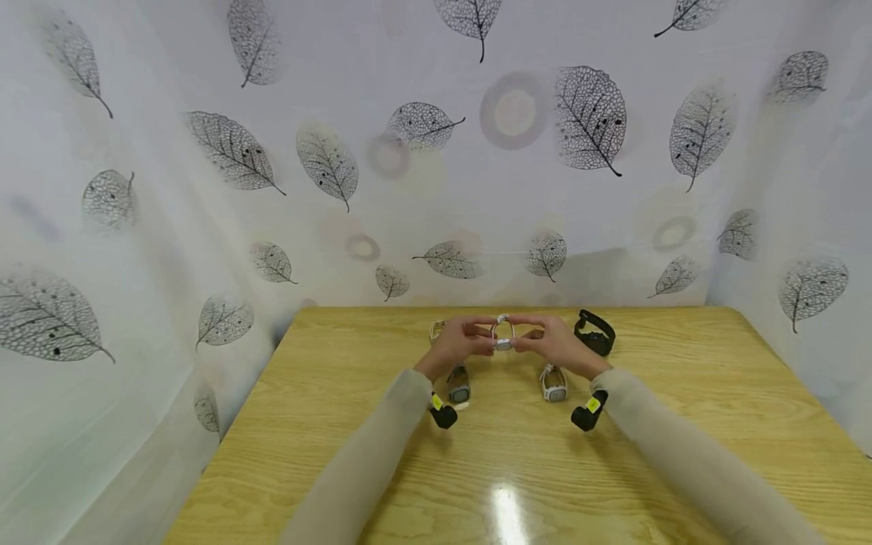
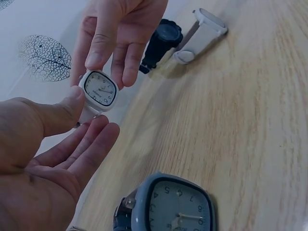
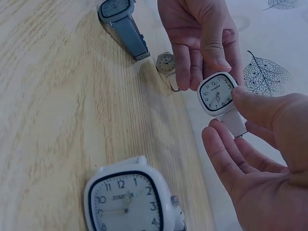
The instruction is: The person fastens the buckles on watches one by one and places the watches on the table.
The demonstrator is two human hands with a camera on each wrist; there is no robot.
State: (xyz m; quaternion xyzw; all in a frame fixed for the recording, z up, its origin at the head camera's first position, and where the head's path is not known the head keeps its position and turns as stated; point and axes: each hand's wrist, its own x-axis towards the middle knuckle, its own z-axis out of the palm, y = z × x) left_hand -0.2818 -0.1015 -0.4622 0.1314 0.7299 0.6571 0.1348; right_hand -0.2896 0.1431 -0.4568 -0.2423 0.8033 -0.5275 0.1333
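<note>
The patterned cloth backdrop (image 1: 436,151) closed in the far and side edges of the wooden table (image 1: 681,424), which lay broad and bare toward the near edge, with open wood on either side of the arms. Both forearms reached forward and converged near the table's far middle, each in a pale sleeve (image 1: 381,454) with a dark wrist camera. The left hand (image 1: 458,342) and the right hand (image 1: 555,344) met above the wood, raised clear of it, sharing a small white square-faced watch (image 1: 503,333) between them.

In the left wrist view the left thumb (image 2: 62,113) pressed the side of the watch case while the other left fingers lay nearly straight beneath it. In the right wrist view the right thumb (image 3: 257,108) pinched the case edge, its fingers loosely extended below the white strap.

On the table below lay a grey-blue watch (image 1: 459,386) just under the left wrist and a white watch (image 1: 554,384) under the right wrist. A black watch (image 1: 595,333) sat toward the far edge just right of the right hand, and a small beige watch (image 1: 437,330) lay at the far edge beyond the left hand
</note>
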